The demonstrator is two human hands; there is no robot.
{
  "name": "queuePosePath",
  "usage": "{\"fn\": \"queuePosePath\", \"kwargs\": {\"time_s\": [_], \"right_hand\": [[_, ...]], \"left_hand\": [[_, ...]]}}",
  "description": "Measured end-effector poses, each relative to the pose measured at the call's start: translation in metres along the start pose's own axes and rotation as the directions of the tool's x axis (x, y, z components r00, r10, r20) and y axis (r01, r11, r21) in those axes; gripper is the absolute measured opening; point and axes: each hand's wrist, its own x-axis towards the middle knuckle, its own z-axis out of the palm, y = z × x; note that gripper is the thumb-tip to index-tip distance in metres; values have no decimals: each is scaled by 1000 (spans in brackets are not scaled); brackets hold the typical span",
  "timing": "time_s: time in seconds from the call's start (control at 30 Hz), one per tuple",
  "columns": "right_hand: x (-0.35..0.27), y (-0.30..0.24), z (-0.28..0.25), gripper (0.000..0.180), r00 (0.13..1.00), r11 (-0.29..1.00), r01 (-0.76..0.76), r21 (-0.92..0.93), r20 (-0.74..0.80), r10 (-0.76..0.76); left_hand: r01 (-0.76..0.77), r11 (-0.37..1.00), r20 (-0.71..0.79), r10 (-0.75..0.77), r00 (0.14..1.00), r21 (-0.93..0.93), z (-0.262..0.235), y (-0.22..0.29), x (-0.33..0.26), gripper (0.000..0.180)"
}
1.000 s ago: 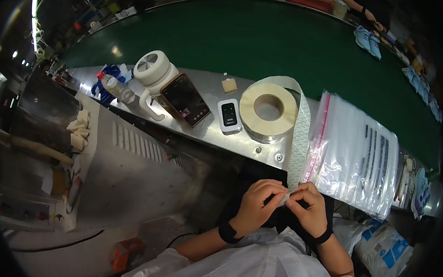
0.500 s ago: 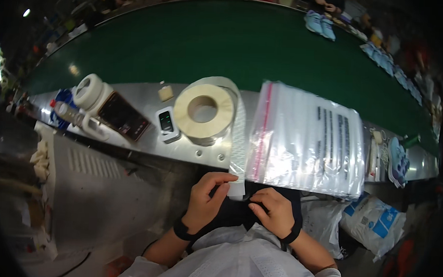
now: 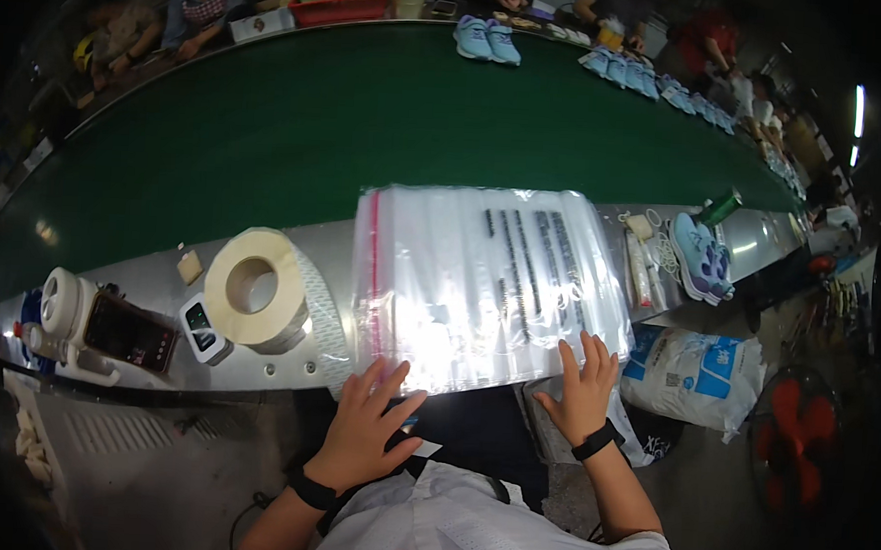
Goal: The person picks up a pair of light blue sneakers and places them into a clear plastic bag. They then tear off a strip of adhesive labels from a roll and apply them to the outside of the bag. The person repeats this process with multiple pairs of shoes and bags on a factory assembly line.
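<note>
A stack of clear zip bags [image 3: 461,266] with a pink strip along its left side lies at the near edge of the metal ledge. My left hand [image 3: 365,428] has its fingers spread at the stack's near left corner, beside the hanging end of a label strip [image 3: 321,309]. That strip comes off a large label roll [image 3: 231,289] standing to the left. My right hand [image 3: 584,394], fingers apart, reaches onto the near right corner of the bags. Nothing is gripped in either hand. A small white piece [image 3: 427,450] shows below my left thumb; its kind is unclear.
Beyond the ledge runs a green conveyor belt [image 3: 269,127] with light-blue sneakers [image 3: 487,40] on its far side. Left stand a small device with a display [image 3: 203,330], a phone [image 3: 129,333] and a white jug [image 3: 61,300]. Right are purple-blue sneakers [image 3: 698,259] and a white sack [image 3: 694,378].
The view has swung right, so the ledge's things sit further left. My left hand has let go of the label strip. Both hands have spread apart and come to the bags' near edge.
</note>
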Motion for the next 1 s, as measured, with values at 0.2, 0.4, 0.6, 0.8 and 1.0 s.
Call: {"fn": "queuePosePath", "kwargs": {"time_s": [0.2, 0.4, 0.6, 0.8, 1.0], "right_hand": [[14, 45, 21, 47, 966, 979, 164, -121, -182, -184], [28, 63, 12, 42, 929, 952, 301, -61, -208, -307], [40, 82, 13, 43, 923, 943, 322, -84, -194, -332], [39, 71, -21, 53, 968, 971, 238, 11, 78, -239], [62, -34, -35, 34, 980, 733, 115, 671, 45, -195]], "left_hand": [[5, 996, 25, -7, 1000, 91, 12, -1, 3, 56], [32, 990, 26, -36, 999, 140, 16, 8, 3, 56], [20, 990, 50, -27, 998, 137, 25, 16, 0, 55], [30, 999, 34, -31, 999, 20, 11, 13, 3, 50], [-74, 975, -115, 50, 992, -211, 0, -8, 20, 53]]}}
